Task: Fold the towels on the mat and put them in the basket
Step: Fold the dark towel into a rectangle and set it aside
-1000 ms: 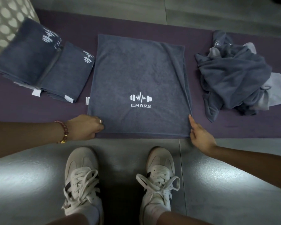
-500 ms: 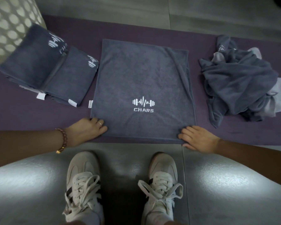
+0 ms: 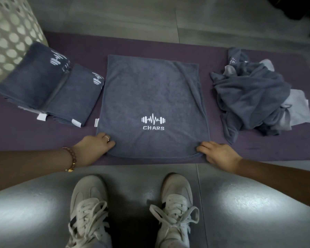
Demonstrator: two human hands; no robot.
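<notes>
One dark grey square towel with a white CHARS logo (image 3: 152, 97) lies flat on the purple mat (image 3: 150, 45), just beyond the fingers. The left hand (image 3: 94, 149) and right hand (image 3: 220, 154) each cover a near corner, fingers close together and bent; I cannot tell whether they pinch it. Left of them sit two folded dark grey towel stacks (image 3: 48, 86), and right of them one rumpled heap of grey towels (image 3: 252, 97), uncountable. One white perforated basket (image 3: 9, 42) stands far left. Folding looks partway done, basketing not yet begun.
</notes>
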